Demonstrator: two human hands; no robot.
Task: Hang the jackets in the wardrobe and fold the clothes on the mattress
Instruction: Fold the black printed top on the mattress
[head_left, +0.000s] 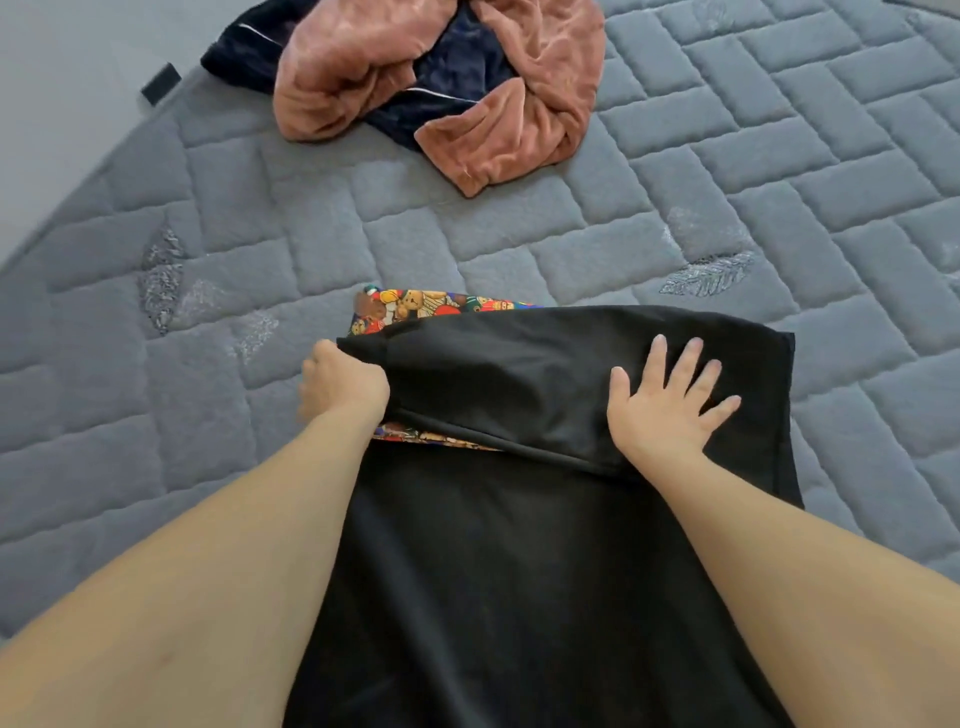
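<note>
A black garment (509, 395) lies on the grey quilted mattress (779, 156) in front of me, its far part folded back toward me. A colourful teddy-bear print cloth (415, 306) peeks out under it at the far edge and near my left wrist. My left hand (340, 382) grips the left edge of the black fold, fingers curled under the cloth. Spread flat, my right hand (667, 402) presses on the right side of the fold. A pink velvety garment (363, 73) lies crumpled at the far end, tangled with a dark navy one (467, 67).
The mattress's left edge curves along a pale floor (62, 104). A small black tag (161, 83) sticks out at that edge near the navy garment. Bare quilted mattress stretches between the pile and the black garment.
</note>
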